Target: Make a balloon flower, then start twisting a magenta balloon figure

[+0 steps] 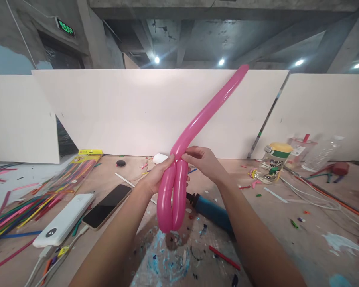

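A long pink balloon (208, 113) is in the middle of the view, twisted at one point. Below the twist two sections hang side by side, joined at the bottom; above it one long section slants up to the right. My left hand (158, 175) is wrapped round the balloon from the left, its thumb at the twist and some fingers behind the lower sections. My right hand (202, 159) pinches the balloon at the right of the twist with thumb and index finger.
A blue pump (212, 211) lies below my right hand. Left are a black phone (107, 206), a white power bank (64, 220) and loose balloons (24, 207). Right stand a yellow-lidded cup (273, 163) and a clear bottle (323, 153). White boards (155, 111) rise behind.
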`<state>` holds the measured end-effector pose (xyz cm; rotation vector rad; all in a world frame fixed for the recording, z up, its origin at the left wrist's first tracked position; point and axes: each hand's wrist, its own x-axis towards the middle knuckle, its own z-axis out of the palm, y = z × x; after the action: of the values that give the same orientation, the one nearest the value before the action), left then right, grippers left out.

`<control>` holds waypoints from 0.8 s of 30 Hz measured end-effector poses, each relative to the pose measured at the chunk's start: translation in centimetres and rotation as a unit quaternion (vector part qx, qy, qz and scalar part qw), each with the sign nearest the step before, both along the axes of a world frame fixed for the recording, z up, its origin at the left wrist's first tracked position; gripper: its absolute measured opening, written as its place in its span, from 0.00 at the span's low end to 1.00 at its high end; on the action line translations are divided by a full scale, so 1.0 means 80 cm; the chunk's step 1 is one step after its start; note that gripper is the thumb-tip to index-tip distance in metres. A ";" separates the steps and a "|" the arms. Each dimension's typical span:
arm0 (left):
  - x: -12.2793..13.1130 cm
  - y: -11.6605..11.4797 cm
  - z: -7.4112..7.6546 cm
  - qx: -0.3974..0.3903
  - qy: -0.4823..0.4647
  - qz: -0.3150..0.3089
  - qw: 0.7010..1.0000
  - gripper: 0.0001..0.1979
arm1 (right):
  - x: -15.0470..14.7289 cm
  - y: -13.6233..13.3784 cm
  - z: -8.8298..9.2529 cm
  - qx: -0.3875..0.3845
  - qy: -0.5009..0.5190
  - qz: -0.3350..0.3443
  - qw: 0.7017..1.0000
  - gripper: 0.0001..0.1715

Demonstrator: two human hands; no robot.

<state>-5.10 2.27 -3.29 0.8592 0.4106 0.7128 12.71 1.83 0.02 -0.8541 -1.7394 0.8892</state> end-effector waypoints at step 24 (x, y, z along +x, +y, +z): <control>-0.032 -0.018 0.082 0.437 0.364 -0.056 0.821 0.09 | -0.014 -0.018 0.076 0.332 -0.514 0.071 0.788 0.09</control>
<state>-7.67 0.81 3.31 2.0431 0.7188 0.4124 11.61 0.40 6.14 -0.7463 -2.8225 -0.2819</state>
